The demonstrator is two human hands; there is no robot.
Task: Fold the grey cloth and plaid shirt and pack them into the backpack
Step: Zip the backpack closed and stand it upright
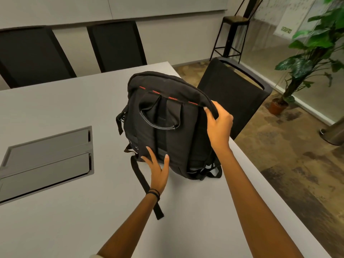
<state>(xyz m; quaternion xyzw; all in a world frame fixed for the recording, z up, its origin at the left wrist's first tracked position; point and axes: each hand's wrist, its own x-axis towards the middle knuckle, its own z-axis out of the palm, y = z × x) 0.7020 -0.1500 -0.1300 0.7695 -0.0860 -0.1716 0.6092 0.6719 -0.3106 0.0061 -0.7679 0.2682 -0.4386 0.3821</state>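
Clutching backpack [186, 138] top, right hand [220, 124]; left hand [158, 169] flat

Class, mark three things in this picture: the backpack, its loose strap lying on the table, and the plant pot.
backpack [191, 131], head view, on its back panel.
loose strap [158, 211], head view, near its free end.
plant pot [277, 108], head view, on its side wall.

Both arms extended forward. Left hand [158, 172] flat, fingers spread. Right hand [220, 123] curled, gripping the backpack [186, 131] top edge.
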